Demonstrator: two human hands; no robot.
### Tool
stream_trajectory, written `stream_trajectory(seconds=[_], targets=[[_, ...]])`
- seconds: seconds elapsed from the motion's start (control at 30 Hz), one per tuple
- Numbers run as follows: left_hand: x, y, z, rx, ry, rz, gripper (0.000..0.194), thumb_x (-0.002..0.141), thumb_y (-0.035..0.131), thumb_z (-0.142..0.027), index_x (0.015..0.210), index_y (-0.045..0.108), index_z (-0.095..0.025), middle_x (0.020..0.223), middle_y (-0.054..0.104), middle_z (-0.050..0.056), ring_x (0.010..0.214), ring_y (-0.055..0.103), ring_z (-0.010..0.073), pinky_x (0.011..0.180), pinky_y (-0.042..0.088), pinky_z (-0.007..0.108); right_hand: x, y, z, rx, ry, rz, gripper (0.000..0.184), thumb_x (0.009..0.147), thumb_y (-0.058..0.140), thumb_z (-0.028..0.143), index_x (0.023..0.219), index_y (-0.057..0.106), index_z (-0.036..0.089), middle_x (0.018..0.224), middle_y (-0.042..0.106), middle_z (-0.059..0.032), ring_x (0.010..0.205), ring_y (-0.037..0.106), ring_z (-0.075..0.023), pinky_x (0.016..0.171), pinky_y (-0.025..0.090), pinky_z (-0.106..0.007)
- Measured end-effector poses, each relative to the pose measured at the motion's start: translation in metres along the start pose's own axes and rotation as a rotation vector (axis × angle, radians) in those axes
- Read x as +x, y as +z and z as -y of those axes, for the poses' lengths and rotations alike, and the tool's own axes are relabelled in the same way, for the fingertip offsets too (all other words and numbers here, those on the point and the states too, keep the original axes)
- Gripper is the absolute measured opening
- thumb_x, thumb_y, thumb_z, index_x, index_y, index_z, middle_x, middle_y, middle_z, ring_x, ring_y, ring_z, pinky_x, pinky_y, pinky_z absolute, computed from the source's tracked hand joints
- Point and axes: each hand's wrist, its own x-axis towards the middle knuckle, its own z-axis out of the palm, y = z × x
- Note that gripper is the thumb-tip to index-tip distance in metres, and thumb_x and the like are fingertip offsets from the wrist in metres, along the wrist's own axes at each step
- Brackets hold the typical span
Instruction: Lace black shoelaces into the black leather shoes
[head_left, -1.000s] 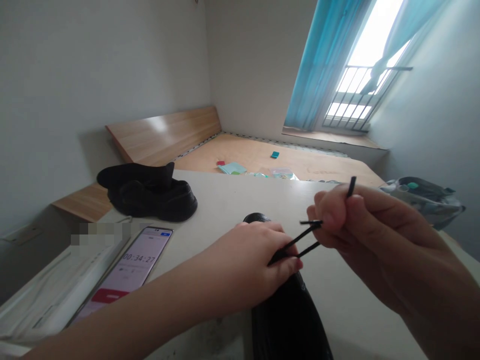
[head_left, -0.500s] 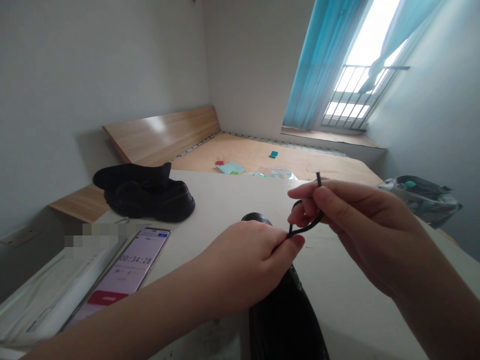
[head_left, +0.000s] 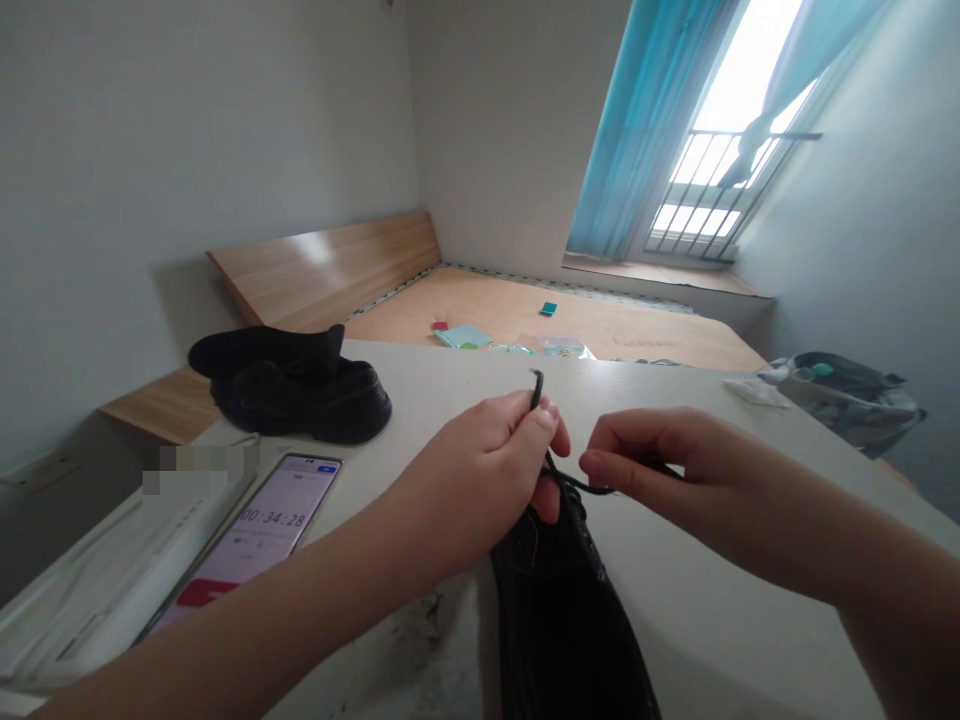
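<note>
A black shoe [head_left: 562, 620] lies on the white table in front of me, its toe toward me. Over its laced part, my left hand [head_left: 502, 455] pinches a black shoelace [head_left: 538, 385], whose tip sticks up above the thumb. To the right, my right hand [head_left: 652, 460] is closed on another stretch of lace, which runs across from the shoe to its fingers. The two hands are a short gap apart. My left hand hides the far part of the shoe.
Another black shoe [head_left: 300, 400] with a black insole-like piece on top sits at the table's back left. A phone [head_left: 262, 540] showing a timer lies beside a white package [head_left: 112, 580]. White tissue [head_left: 755, 392] and a bag [head_left: 847, 400] are at right. A bed [head_left: 495, 295] stands behind.
The upright lace end has passed from my right hand to my left. My right hand has lowered and now grips another stretch of lace. My left hand has lifted off the shoe slightly.
</note>
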Motion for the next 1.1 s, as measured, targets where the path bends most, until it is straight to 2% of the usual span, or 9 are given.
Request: stream_trajectory(seconds=[0.13,0.23,0.43,0.67,0.9,1.0,1.1], targets=[[-0.002,-0.0015,-0.002,-0.027,0.028,0.079,0.041,0.1,0.033,-0.044,0.076,0.056,-0.019,0.065,0.062,-0.002,0.066,0.058,0.0149,0.068,0.043,0.03,-0.0032,0.0038,-0.0058,0.101,-0.005,0.14,0.03,0.088,0.059,0.046,0.074,0.066,0.02,0.061,0.05,0.0017,0.057,0.042,-0.0129,0.049,0.032,-0.025],[-0.0045,-0.0025,-0.0052,0.027,0.076,0.118,0.039,0.099,0.035,-0.039,0.073,0.057,-0.019,0.069,0.06,-0.002,0.07,0.057,0.0137,0.068,0.042,0.028,-0.0021,0.0073,-0.0086,0.135,-0.016,0.199,0.028,0.09,0.057,0.044,0.078,0.067,0.02,0.066,0.054,0.0005,0.061,0.044,-0.0145,0.054,0.036,-0.026],[-0.0073,-0.0035,-0.008,0.066,0.056,0.163,0.041,0.099,0.036,-0.04,0.072,0.06,-0.02,0.07,0.062,-0.003,0.071,0.058,0.0133,0.068,0.043,0.028,-0.0003,0.0067,-0.0079,0.144,0.021,0.341,0.032,0.092,0.053,0.047,0.072,0.057,0.021,0.065,0.045,0.0038,0.061,0.035,-0.0127,0.055,0.03,-0.026],[-0.0078,-0.0037,-0.0081,0.068,0.052,0.159,0.04,0.099,0.037,-0.039,0.074,0.062,-0.02,0.07,0.064,-0.003,0.071,0.06,0.0136,0.068,0.043,0.028,0.0039,0.0072,-0.0087,0.2,0.022,0.386,0.027,0.09,0.057,0.044,0.077,0.061,0.02,0.068,0.045,0.0031,0.065,0.036,-0.0133,0.06,0.032,-0.028],[-0.0078,-0.0065,-0.0068,0.117,0.065,0.145,0.042,0.099,0.036,-0.042,0.075,0.062,-0.019,0.073,0.066,-0.002,0.073,0.06,0.0148,0.068,0.043,0.029,0.0022,0.0065,-0.0041,0.301,0.057,0.412,0.029,0.086,0.063,0.039,0.068,0.052,0.02,0.069,0.046,0.0029,0.066,0.038,-0.0135,0.059,0.031,-0.027],[-0.0082,-0.0068,-0.0067,0.121,0.066,0.143,0.042,0.099,0.037,-0.042,0.075,0.063,-0.019,0.073,0.066,-0.001,0.073,0.061,0.0151,0.068,0.043,0.029,0.0005,0.0077,-0.0056,0.303,0.072,0.386,0.032,0.085,0.064,0.041,0.067,0.049,0.02,0.069,0.046,0.0028,0.065,0.038,-0.0132,0.058,0.032,-0.027],[-0.0082,-0.0065,-0.0083,0.117,0.073,0.145,0.042,0.099,0.036,-0.041,0.073,0.062,-0.019,0.071,0.065,-0.002,0.072,0.059,0.0144,0.067,0.043,0.028,0.0003,0.0099,-0.0086,0.295,0.07,0.331,0.029,0.084,0.065,0.043,0.071,0.052,0.02,0.07,0.05,0.0028,0.065,0.041,-0.0132,0.058,0.034,-0.027]])
